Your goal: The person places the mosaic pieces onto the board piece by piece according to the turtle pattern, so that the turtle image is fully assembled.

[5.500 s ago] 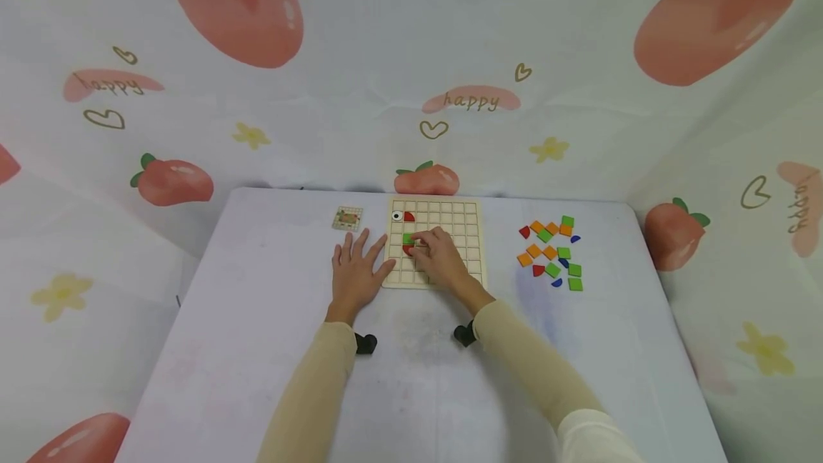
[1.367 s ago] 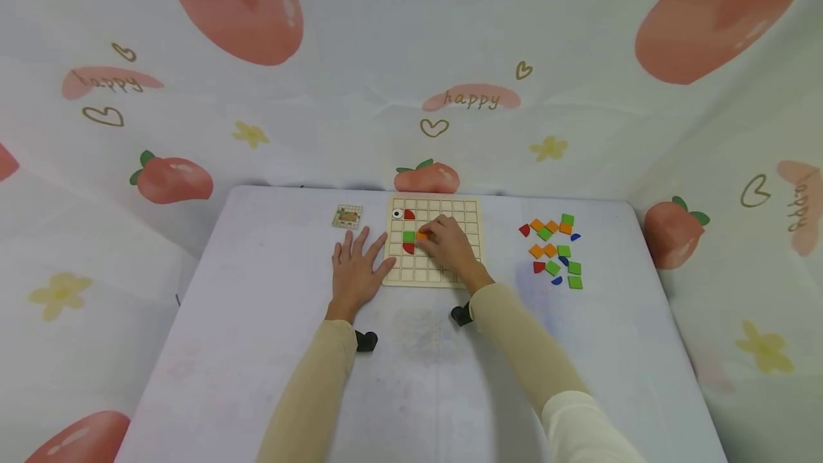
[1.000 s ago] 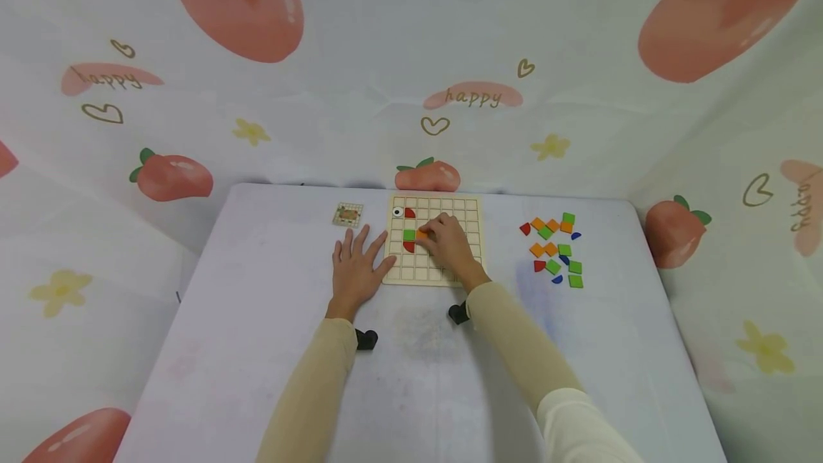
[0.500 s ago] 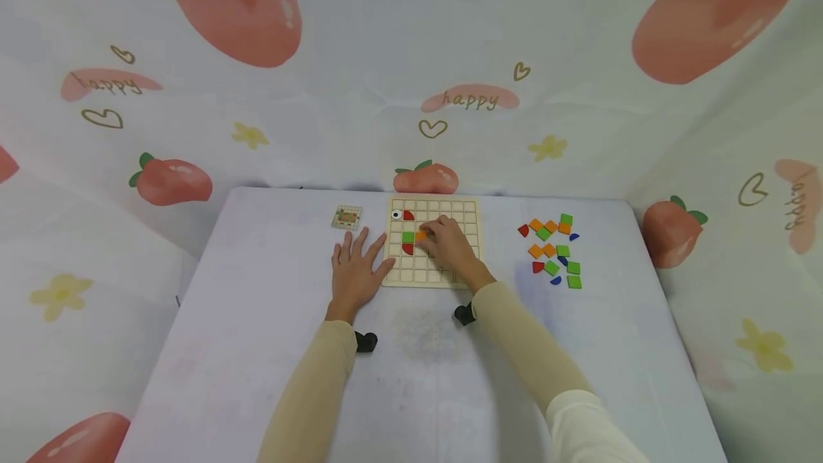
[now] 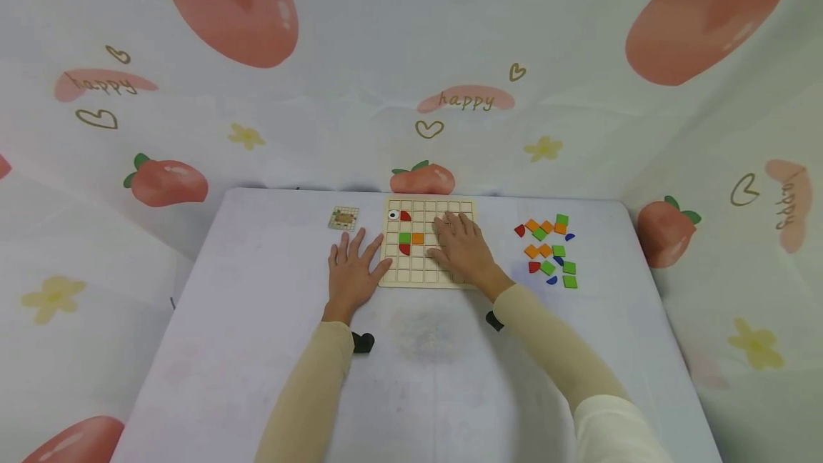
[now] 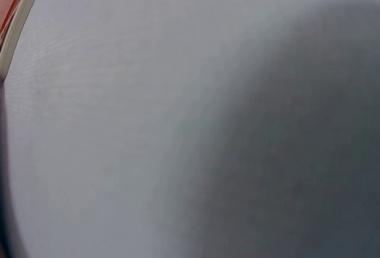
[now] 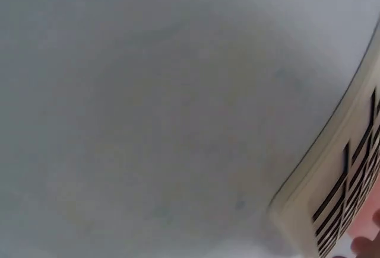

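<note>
A wooden grid board [image 5: 418, 276] lies at the table's far side. On its left part sit a white tile with a black dot [image 5: 393, 215], a red quarter-round tile [image 5: 405, 216], a green square tile [image 5: 404, 238], an orange square tile [image 5: 418, 238] right beside the green one, and another red quarter-round tile [image 5: 404, 250]. My left hand [image 5: 352, 279] lies with fingers spread, fingertips and thumb at the board's left edge. Over the board's right half is my right hand [image 5: 466, 252], fingers extended, holding nothing. The right wrist view catches the board's corner [image 7: 297, 210] and some fingertips [image 7: 365, 246].
A small pattern card [image 5: 343, 218] lies left of the board. To the right are scattered loose tiles: green squares [image 5: 569, 282], orange squares [image 5: 531, 251], red quarter-rounds [image 5: 534, 267] and blue half-rounds [image 5: 551, 280]. A printed cloth wall [image 5: 360, 91] stands behind the table.
My right hand has let go of the orange square tile, which now lies beside the green one, and moved right with its fingers straightened. The left hand stays at the board's edge.
</note>
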A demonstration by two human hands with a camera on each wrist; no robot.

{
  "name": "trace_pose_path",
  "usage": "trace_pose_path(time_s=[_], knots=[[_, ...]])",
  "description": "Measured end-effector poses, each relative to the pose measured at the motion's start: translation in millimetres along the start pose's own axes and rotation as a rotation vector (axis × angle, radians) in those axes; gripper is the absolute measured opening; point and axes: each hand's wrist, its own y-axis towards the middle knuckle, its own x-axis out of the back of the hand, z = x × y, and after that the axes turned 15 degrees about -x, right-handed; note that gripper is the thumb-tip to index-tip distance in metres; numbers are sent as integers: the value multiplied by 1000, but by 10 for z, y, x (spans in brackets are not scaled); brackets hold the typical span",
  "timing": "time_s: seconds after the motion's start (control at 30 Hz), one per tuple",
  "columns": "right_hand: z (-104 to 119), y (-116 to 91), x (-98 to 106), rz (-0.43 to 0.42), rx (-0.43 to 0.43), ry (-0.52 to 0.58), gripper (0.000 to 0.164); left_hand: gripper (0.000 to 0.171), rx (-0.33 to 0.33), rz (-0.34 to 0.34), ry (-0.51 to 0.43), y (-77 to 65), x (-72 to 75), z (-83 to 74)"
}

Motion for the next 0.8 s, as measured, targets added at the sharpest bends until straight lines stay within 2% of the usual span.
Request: trace_pose_path(time_s=[0.2, 0.8], knots=[[-181, -38, 24, 55, -60, -38, 85, 68, 2, 6, -9, 6, -5, -7], [-861, -151, 132, 37, -260, -25, 87, 69, 4, 9, -7, 4, 35, -14]])
